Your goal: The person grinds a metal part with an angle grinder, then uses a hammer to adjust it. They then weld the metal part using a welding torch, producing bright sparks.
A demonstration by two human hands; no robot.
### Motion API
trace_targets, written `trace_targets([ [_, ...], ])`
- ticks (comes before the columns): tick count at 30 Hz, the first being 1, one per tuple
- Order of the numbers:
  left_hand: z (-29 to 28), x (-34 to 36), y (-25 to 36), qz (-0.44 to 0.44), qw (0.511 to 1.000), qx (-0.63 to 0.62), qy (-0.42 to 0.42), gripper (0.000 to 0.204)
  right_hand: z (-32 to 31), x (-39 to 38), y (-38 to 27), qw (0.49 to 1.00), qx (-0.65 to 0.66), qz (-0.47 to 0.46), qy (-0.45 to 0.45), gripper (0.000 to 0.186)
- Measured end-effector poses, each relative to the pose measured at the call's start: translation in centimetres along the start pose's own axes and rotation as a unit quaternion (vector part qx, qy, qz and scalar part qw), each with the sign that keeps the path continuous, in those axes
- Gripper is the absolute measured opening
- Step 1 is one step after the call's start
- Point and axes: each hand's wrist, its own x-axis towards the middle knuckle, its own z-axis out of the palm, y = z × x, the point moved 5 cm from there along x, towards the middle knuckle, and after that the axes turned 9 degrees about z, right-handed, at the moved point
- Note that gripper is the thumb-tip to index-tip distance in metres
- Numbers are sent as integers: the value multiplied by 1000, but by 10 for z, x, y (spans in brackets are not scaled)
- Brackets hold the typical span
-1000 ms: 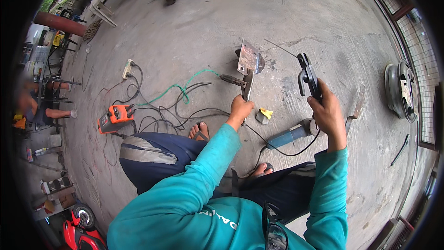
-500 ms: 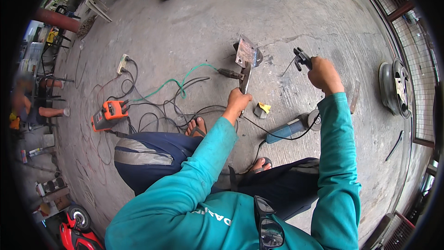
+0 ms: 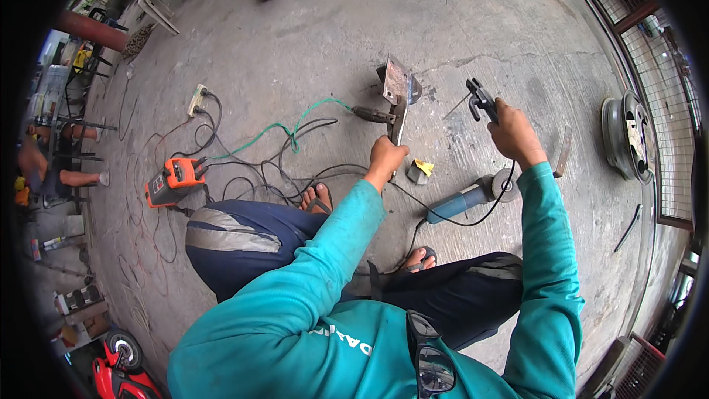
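Note:
My left hand [image 3: 387, 159] is closed around the near end of a flat metal bar [image 3: 398, 125]. The bar joins a rusty angled metal piece [image 3: 399, 80] on the concrete floor. A dark clamp [image 3: 371, 114] with a green cable [image 3: 301, 122] grips the bar just beyond my fingers. In my right hand [image 3: 517, 135] is a black welding electrode holder [image 3: 481, 100], its handle mostly covered by my fingers. A thin welding rod [image 3: 456, 108] slants from its jaws down to the left, apart from the metal piece.
Near my feet lie a blue angle grinder [image 3: 465, 201] and a small grey block with yellow on it [image 3: 420, 171]. Cables run left to an orange welding machine [image 3: 175, 182] and a power strip [image 3: 196, 101]. A wheel rim [image 3: 626, 137] stands right; another person's leg [image 3: 80, 178] shows far left.
My right hand has shifted slightly nearer to me, and the rod's tip has swung a little left. My left hand keeps its grip on the bar; the whole view has drifted slightly.

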Motion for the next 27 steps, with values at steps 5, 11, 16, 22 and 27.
trace_targets([
  [5,3,-9,-2,-7,999,33,-1,42,-16,-26,3,980,155,-20,120,60],
  [11,6,-12,0,-7,1000,4,-8,38,-6,-30,-9,973,201,13,108,58],
  [16,5,-25,-3,32,999,-11,-1,33,7,-18,-1,969,207,-10,136,58],
  [22,10,-39,-20,14,1000,18,5,38,10,-17,-4,966,225,-16,125,57],
  [27,13,-39,-32,40,995,82,35,37,11,-18,-13,968,227,-19,106,59],
])
